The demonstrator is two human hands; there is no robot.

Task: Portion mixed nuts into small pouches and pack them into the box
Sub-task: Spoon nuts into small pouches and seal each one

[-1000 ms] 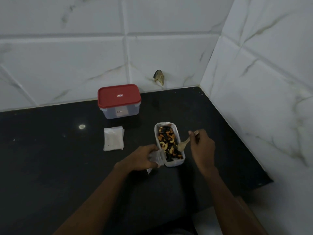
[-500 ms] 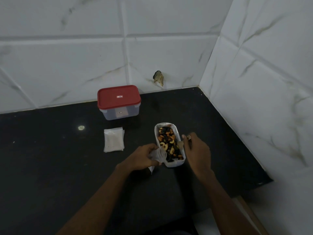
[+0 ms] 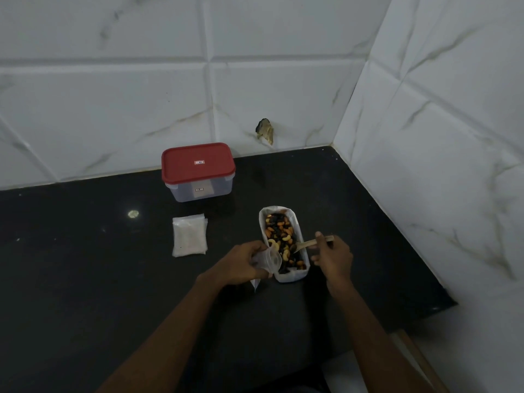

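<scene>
Right hand (image 3: pixel 333 258) has shifted right, spoon (image 3: pixel 312 243) in nuts (image 3: pixel 279 236).

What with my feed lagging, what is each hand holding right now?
Left hand: grips a small clear plastic pouch.
Right hand: pinches a pale wooden spoon, bowl in the mixed nuts.

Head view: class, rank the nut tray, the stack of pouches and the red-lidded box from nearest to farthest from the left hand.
1. Nut tray, just right of the left hand.
2. Stack of pouches, ahead and to the left.
3. Red-lidded box, farthest back.
</scene>
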